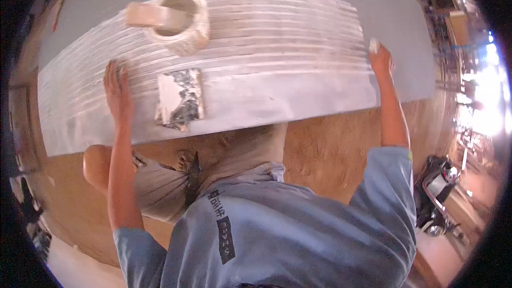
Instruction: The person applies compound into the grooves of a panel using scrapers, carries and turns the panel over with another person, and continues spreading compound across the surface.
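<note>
Long white strips (277, 26) lie side by side on a large grey board (394, 16), under and between my hands. My left hand (117, 93) rests at their left part with its fingers stretched out, nothing in it. At their right end my right hand (382, 61) is closed; a small white bit shows at its fingers, too blurred to name. Between the hands stands a round tub (198, 34) crusted with white, and a wide wooden handle (145, 15) sticks out over its rim. Nearer me lies a dark flat plate (192, 98) smeared with white paste.
The board's near edge runs just in front of my legs. Brown ground (325, 149) spreads below it. At the far right stands what looks like a motorbike (437, 194), beside bright light and blurred clutter.
</note>
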A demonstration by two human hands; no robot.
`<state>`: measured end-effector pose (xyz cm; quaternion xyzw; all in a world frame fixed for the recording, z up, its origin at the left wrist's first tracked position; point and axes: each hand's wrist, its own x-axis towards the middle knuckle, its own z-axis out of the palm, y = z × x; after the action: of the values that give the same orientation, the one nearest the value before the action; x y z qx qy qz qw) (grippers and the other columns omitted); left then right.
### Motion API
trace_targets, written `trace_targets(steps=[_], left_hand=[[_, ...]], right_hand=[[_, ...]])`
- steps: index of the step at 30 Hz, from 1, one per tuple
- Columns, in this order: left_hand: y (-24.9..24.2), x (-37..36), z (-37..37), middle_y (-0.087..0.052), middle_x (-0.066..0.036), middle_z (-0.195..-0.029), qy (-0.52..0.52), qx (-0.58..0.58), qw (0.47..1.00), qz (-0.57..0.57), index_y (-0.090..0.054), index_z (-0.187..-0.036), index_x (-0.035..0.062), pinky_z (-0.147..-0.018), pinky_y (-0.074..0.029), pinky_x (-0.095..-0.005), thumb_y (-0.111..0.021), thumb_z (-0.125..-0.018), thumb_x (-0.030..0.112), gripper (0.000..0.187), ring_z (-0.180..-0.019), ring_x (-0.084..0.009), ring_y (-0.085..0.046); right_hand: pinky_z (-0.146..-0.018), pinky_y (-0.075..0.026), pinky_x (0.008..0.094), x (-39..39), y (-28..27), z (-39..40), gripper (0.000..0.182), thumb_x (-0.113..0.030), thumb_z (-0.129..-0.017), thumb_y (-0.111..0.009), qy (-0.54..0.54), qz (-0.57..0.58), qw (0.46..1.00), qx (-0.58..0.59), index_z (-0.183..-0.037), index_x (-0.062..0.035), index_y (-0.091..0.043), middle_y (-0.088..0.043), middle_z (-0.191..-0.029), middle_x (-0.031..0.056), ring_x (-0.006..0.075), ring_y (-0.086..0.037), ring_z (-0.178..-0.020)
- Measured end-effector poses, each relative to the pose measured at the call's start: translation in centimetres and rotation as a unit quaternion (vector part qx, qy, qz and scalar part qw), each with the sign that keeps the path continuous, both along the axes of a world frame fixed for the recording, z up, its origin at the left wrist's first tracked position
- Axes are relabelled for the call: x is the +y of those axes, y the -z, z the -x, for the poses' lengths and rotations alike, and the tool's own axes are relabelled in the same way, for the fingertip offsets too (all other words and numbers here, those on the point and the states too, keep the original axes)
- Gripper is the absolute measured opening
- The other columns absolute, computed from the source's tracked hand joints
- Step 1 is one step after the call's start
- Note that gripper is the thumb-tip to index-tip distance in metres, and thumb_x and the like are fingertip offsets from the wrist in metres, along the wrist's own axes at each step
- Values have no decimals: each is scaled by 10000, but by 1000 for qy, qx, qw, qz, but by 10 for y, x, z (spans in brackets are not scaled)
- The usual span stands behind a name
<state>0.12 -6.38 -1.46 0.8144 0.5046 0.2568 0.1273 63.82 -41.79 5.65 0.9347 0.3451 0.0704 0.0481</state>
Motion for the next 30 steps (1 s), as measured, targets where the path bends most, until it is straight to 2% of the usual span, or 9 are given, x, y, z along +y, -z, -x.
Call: trace_targets(steps=[2, 5, 6, 8, 11, 13, 16, 27, 30], left_hand=[[-1, 0, -1, -425, -145, -1503, -8, -10, 1000, -8, -467, -1420, 25, -1221, -177, -422, -438, -1040, 365, 511, -1428, -294, -331], [-9, -5, -6, -423, -146, -1503, -1, -20, 1000, -5, -469, -1420, 33, -1225, -167, -425, -448, -1037, 363, 505, -1432, -293, -326], [-11, -6, -7, -423, -147, -1502, 1, -30, 1000, 2, -469, -1420, 35, -1226, -165, -426, -454, -1036, 359, 502, -1433, -294, -325], [-8, -4, -5, -424, -147, -1502, 2, -33, 999, 1, -471, -1419, 35, -1226, -165, -427, -461, -1034, 358, 502, -1434, -298, -324], [-12, -7, -5, -425, -147, -1501, 3, -42, 999, 4, -471, -1421, 37, -1225, -166, -428, -473, -1030, 358, 505, -1434, -306, -322], [-13, -8, -6, -426, -147, -1500, 9, -49, 999, 10, -468, -1423, 40, -1225, -166, -429, -478, -1028, 358, 508, -1434, -310, -321], [-9, -7, -4, -420, -149, -1503, 5, -24, 1000, 3, -464, -1429, 43, -1220, -175, -430, -481, -1028, 356, 508, -1432, -314, -324], [-18, -9, -7, -427, -165, -1499, 12, -10, 1000, 17, -467, -1427, 24, -1168, -270, -413, -461, -1034, 335, 501, -1408, -325, -358], [-14, -10, -8, -430, -171, -1495, 16, -12, 1000, 12, -470, -1423, 21, -1166, -271, -410, -456, -1037, 327, 493, -1403, -327, -366]], right_hand=[[-812, -516, 416, 15, -1, 32, 372, -268, -855, -688, 47, -119, 990, 57, -1175, -79, -666, -712, -1031, 140, 293, -679, -970], [-764, -494, 325, 73, 22, 137, 288, -229, -866, -717, -75, -246, 914, 314, -1070, -28, -690, -678, -922, 79, 151, -598, -827], [-758, -523, 391, 94, 19, 182, 344, -250, -834, -748, -115, -225, 897, 362, -1047, 14, -693, -700, -924, 156, 246, -648, -834], [-711, -522, 428, 132, 10, 261, 359, -324, -812, -760, -123, -204, 892, 385, -920, 5, -665, -688, -834, 160, 300, -658, -765], [-686, -508, 388, 170, 2, 319, 279, -278, -846, -707, -131, -115, 921, 347, -921, -13, -666, -687, -821, 125, 230, -652, -752], [-712, -510, 454, 184, 4, 333, 286, -295, -827, -691, -159, -147, 937, 274, -898, -22, -642, -700, -853, 162, 325, -681, -799], [-742, -497, 519, 183, 1, 331, 272, -260, -783, -670, -180, -172, 930, 272, -872, -10, -609, -659, -856, 225, 409, -657, -847], [-800, -502, 492, 61, 15, 144, 338, -306, -793, -700, -98, -129, 978, 134, -1048, -91, -644, -687, -978, 143, 349, -663, -925], [-869, -515, 433, 33, 12, 103, 513, -338, -786, -708, -56, -95, 984, 139, -1236, -101, -635, -694, -1086, 178, 351, -663, -1021]])
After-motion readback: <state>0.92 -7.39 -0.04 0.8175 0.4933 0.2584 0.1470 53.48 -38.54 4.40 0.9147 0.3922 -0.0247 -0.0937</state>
